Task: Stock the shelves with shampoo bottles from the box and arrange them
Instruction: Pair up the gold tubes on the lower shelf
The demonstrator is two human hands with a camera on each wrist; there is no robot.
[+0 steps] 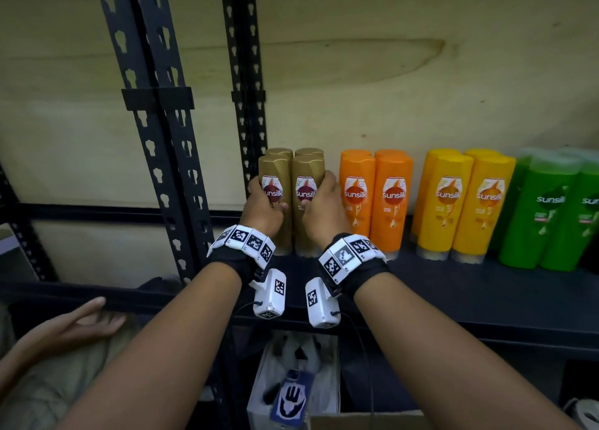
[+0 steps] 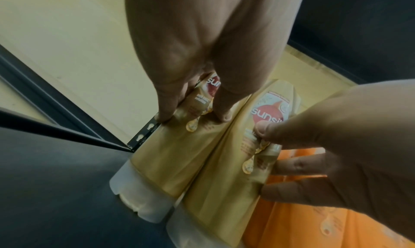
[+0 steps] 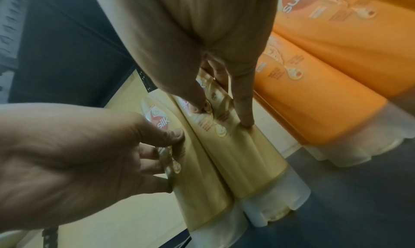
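Two gold shampoo bottles stand side by side, cap down, at the near left of the dark shelf [image 1: 453, 287], touching each other, with two more gold bottles [image 1: 293, 152] directly behind them. The left hand [image 1: 264, 207] grasps the left gold bottle [image 1: 275, 199]: its thumb lies across the front label and its fingers wrap the outer left side, next to the black slotted upright [image 1: 244, 105]. The right hand [image 1: 324, 206] grasps the right gold bottle [image 1: 306, 202] in mirror fashion, thumb on the label, fingers curled round the right side in the gap beside the orange bottles [image 1: 376, 199]. Both forearms reach straight forward, roughly parallel, each wrist wearing a black band with white marker blocks. To the right along the shelf stand the orange bottles, then yellow bottles [image 1: 466, 202], then green bottles [image 1: 551, 209], each colour two wide with more behind. Below the shelf edge sits a white box [image 1: 259, 397] holding a blue item whose nature is unclear. At the near left another person's hand [image 1: 77, 326] rests open, palm down.
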